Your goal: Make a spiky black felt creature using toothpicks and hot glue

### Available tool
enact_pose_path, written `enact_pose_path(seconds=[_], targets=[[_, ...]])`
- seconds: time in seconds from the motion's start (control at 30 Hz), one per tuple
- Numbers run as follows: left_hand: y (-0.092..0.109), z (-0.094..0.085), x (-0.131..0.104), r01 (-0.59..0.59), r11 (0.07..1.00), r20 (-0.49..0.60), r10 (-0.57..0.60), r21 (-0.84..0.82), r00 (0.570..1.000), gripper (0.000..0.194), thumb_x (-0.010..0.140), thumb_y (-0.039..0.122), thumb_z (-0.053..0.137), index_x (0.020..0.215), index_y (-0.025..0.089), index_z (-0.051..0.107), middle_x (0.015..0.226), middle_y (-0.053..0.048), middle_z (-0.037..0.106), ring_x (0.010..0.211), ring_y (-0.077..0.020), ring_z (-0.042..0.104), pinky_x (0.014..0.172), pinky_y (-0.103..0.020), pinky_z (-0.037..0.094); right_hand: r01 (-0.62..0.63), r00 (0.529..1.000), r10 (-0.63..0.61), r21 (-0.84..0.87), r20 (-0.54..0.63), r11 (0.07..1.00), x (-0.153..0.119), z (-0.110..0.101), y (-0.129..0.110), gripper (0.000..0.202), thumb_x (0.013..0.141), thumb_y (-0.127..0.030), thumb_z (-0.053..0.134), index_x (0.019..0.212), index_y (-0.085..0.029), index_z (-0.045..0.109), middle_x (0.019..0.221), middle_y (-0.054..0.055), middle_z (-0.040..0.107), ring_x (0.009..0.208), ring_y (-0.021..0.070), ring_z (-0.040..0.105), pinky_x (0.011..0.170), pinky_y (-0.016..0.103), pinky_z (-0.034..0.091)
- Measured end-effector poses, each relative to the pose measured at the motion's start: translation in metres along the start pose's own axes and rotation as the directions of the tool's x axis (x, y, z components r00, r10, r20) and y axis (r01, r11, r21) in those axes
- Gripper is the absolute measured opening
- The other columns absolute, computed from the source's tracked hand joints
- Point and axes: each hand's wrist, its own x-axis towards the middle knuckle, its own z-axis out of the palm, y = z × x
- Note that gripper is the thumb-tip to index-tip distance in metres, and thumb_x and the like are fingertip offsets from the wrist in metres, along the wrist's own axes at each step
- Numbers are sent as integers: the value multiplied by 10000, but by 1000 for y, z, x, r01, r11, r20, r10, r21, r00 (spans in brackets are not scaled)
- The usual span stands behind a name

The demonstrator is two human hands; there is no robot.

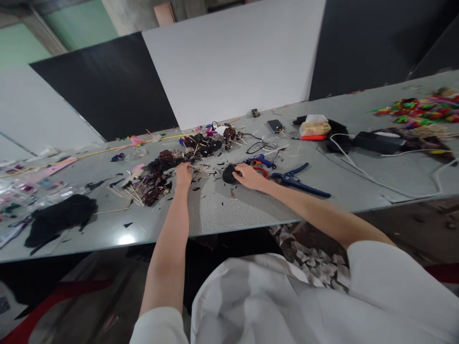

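Observation:
My right hand (248, 176) is closed around a small black rounded piece (228, 174), which rests at or just above the tabletop. To its left, my left hand (184, 173) has its fingers drawn together beside thin wooden sticks (203, 170); whatever is between the fingertips is too small to make out. Black scraps (196, 188) are scattered around both hands. Against the left hand lies a heap of dark, crinkled material (152, 186). Behind the hands sit several dark balls with sticks poking out (206, 145).
Blue-handled cutters (299, 180) and a blue glue gun (260, 160) lie right of the hands. A white cable (376, 184) loops farther right. Black cloth (60, 220) is at the left front. Upright boards (236, 62) line the back, and the table's front edge (229, 231) is close.

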Motion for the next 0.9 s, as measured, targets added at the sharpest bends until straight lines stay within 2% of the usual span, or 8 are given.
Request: enact_pose_path(seconds=[0.1,0.3,0.4,0.53,0.63,0.7,0.77,0.9], targets=[[0,1,-1,-6,1000,16,6,10,1000,315,759,13,517,912,196,723,1033,-140,682,1113,-327,609,1024,-467,468,7,1000,-7,-8,1,1000,0,-1,-1,273,1003,-283,488,736,-229,486,793,63,562,855,240,540,810,350,415],[10,-2,0,-126,992,103,127,-16,987,399,692,-8,544,898,233,786,1238,-99,695,1286,-331,489,1130,-466,407,11,1000,-11,-12,5,1000,-1,-1,-2,263,1002,-279,489,745,-227,499,804,65,575,869,239,545,817,346,416],[13,-2,1,-113,994,127,113,-7,986,400,683,2,559,898,224,813,1286,-104,689,1317,-366,441,1137,-517,395,11,1000,-11,-12,3,1000,-1,-1,-1,272,1006,-288,480,741,-230,484,796,62,568,859,239,543,815,351,416],[16,-6,1,-67,998,173,65,2,983,406,700,2,544,897,215,828,1287,-101,706,1309,-360,472,1146,-528,406,13,1000,-13,-9,1,1000,-1,-1,-1,282,1007,-289,478,731,-234,460,788,59,563,855,239,543,793,347,414],[22,-9,0,-48,999,223,48,-4,974,479,753,2,506,1073,192,808,1330,-91,699,1325,-314,519,1169,-469,410,11,1000,-11,-12,6,1000,-1,-1,-1,291,1009,-294,481,726,-237,449,777,55,558,828,234,540,767,342,411],[30,-9,0,-36,999,263,37,-9,964,569,802,11,484,1301,160,712,1378,-111,680,1322,-285,564,1158,-425,428,12,1000,-12,-16,7,1000,-1,-2,-1,292,1014,-297,477,729,-239,445,781,56,559,829,236,543,768,342,413],[39,-6,-1,-33,999,314,35,-11,949,617,846,32,472,1440,141,600,1414,-136,661,1313,-278,599,1139,-396,449,13,1000,-13,-22,5,1000,-1,-2,-1,286,1017,-295,469,738,-239,450,794,62,564,845,241,547,787,348,418],[56,-1,-9,-86,996,434,86,-19,897,569,889,80,477,1438,164,603,1475,-129,621,1368,-292,579,1163,-396,433,24,1000,-24,-29,11,999,-2,-2,-1,266,1018,-291,464,759,-234,482,821,74,580,890,256,555,827,360,424]])
